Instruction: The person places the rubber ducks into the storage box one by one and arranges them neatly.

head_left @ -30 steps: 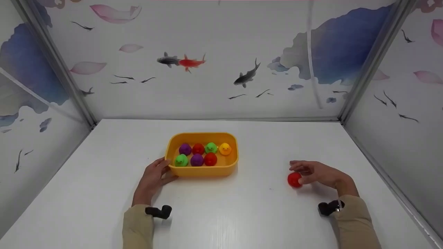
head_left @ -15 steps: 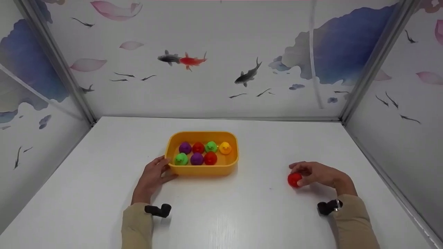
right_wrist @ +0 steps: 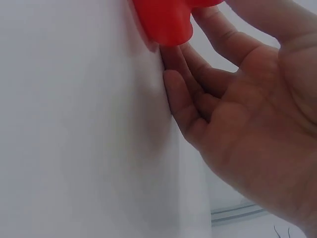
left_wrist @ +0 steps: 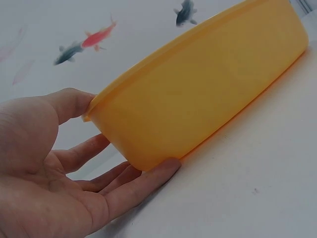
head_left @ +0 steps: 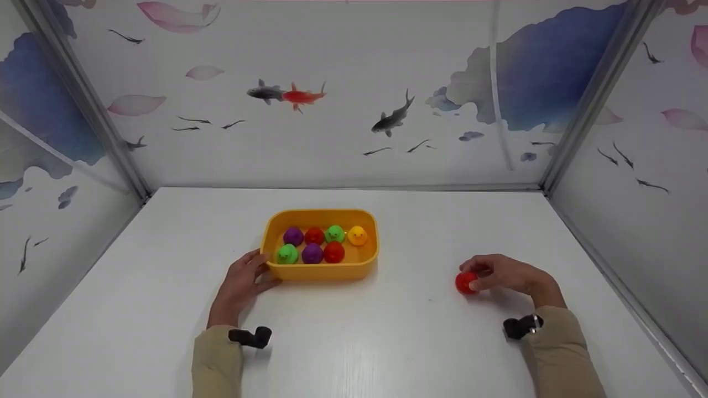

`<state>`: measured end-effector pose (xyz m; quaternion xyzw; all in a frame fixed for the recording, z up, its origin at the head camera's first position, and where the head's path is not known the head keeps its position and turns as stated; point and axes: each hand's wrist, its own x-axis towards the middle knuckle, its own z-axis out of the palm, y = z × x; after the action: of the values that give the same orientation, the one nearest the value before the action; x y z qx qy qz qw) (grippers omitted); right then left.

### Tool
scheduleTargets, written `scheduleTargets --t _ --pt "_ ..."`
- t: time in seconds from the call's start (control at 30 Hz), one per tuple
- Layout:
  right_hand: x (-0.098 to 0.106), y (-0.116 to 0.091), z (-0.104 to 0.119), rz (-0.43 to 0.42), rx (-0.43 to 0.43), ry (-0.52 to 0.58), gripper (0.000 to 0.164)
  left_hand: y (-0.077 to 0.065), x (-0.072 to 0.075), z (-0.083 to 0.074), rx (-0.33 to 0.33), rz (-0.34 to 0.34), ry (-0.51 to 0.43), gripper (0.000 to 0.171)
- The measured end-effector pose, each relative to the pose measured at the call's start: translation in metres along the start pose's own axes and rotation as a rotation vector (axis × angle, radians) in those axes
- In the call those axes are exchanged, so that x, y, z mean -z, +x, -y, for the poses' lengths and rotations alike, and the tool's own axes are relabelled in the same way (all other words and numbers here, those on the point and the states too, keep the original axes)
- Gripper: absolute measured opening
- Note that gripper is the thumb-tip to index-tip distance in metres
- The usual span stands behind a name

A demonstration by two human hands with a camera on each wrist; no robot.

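In the head view my left hand (head_left: 239, 283) holds the left front corner of a yellow plastic box (head_left: 326, 272). The left wrist view shows one digit at the box's rim and another along its base, near the table. My right hand (head_left: 506, 278) pinches a red toy duck (head_left: 465, 283) between thumb and fingers, low over the table to the right of the box. In the right wrist view the red duck (right_wrist: 166, 25) is cut off by the top edge, and the lower fingers (right_wrist: 181, 96) curl loosely beneath it.
Inside the box sit several small toy ducks: green ones (head_left: 287, 254), purple ones (head_left: 312, 254), red ones (head_left: 334, 252) and a yellow one (head_left: 357, 236). The white table (head_left: 354, 337) is bounded by printed panels (head_left: 332, 149) at the back and sides.
My right hand's fingers have drawn in around the red duck. The left hand keeps its hold on the box corner, and the head view has shifted slightly.
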<state>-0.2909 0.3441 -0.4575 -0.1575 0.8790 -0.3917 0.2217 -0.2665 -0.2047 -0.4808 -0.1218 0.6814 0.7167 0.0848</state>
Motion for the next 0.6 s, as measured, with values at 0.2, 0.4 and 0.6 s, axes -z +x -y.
scheduleTargets --t 0.2,0.4,0.6 --pt "0.000 -0.002 0.010 -0.028 0.016 -0.020 0.032 0.000 -0.001 0.001 0.002 0.009 -0.008 0.054" --pt "0.000 -0.002 0.026 -0.070 0.084 0.030 0.032 -0.001 0.001 -0.001 0.011 0.004 -0.012 0.055" --pt "0.001 -0.003 0.049 -0.113 0.137 0.060 0.036 -0.002 0.002 0.000 0.010 0.004 0.004 0.057"
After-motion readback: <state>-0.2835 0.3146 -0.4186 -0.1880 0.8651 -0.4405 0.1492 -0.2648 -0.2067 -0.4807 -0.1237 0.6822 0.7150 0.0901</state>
